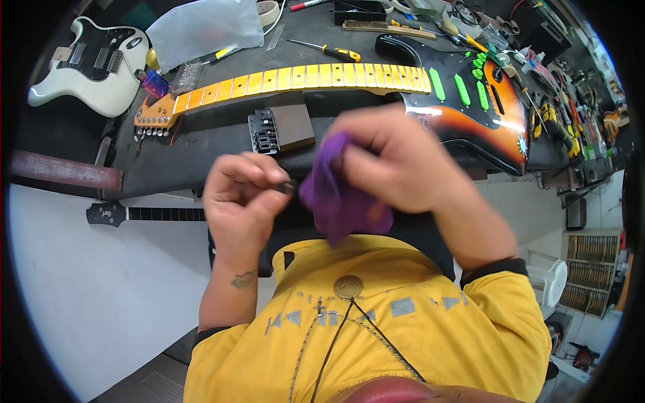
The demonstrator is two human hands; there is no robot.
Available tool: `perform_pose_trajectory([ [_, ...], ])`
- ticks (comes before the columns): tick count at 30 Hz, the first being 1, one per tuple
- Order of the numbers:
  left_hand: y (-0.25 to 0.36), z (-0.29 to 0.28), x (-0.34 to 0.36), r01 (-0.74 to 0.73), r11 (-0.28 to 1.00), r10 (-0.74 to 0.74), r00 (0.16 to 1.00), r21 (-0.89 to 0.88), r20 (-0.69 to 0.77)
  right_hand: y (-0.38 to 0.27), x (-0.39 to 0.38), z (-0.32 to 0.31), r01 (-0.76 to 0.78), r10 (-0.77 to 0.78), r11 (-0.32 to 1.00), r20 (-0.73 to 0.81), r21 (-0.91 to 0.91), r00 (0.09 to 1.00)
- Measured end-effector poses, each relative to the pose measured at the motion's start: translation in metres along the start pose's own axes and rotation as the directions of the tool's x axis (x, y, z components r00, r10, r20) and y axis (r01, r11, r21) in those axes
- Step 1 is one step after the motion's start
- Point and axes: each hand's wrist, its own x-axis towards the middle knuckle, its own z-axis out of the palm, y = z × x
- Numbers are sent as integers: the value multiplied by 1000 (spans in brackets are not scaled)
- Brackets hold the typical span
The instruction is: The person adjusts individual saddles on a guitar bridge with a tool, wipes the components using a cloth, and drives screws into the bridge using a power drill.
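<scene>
My left hand [242,201] pinches a small dark part [286,187] between thumb and fingertips; its exact shape is hard to make out. Just to its right, my right hand [390,161], blurred, grips a crumpled purple cloth [346,208] that hangs down over my lap. Behind my hands on the dark bench lie a black guitar bridge [263,129] and a grey-brown block [292,126] beside it. A maple guitar neck [298,77] lies across the bench, its end at the sunburst guitar body [458,124] with green covers [461,90] on the right.
A white guitar [111,87] sits back left, beside a translucent plastic bag [198,33] and a purple-blue can [153,83]. A yellow-black screwdriver [344,53] lies behind the neck. Assorted tools [557,127] crowd the right. A dark guitar neck [161,214] sticks out below the bench at left.
</scene>
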Motion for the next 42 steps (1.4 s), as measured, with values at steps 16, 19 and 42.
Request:
perform_pose_trajectory([
  [16,14,-47,8,66,958,13,962,280,-272,1,220,-147,67,-92,992,-259,-104,962],
  [19,14,-41,14,78,951,21,948,299,-316,19,195,-127,-124,-9,922,-338,-368,941],
  [42,-79,244,185,682,688,-608,355,249,710,-7,-262,-225,-412,462,857,-814,309,353],
])
